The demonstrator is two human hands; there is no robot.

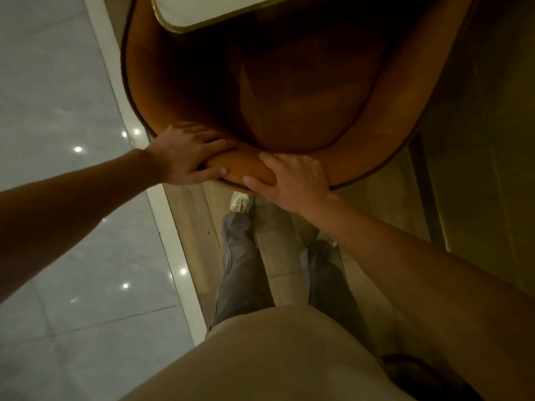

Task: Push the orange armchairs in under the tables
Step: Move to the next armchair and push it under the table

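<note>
Dim, warm cast; armchair (289, 96) seat deeply shadowed; pinpoint glare (77, 149) on floor (58, 82) left of it; soft focus; edges bent.

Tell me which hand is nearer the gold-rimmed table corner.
Left. The left hand grips the armchair back nearly in line with the table corner; the right hand grips it farther right.

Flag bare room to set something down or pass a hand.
Free: orange upholstered armchair seat, between its curved back and the white gold-rimmed table; grey marble floor to its left. Crowded: backrest top, gripped by left hand and right hand.
</note>
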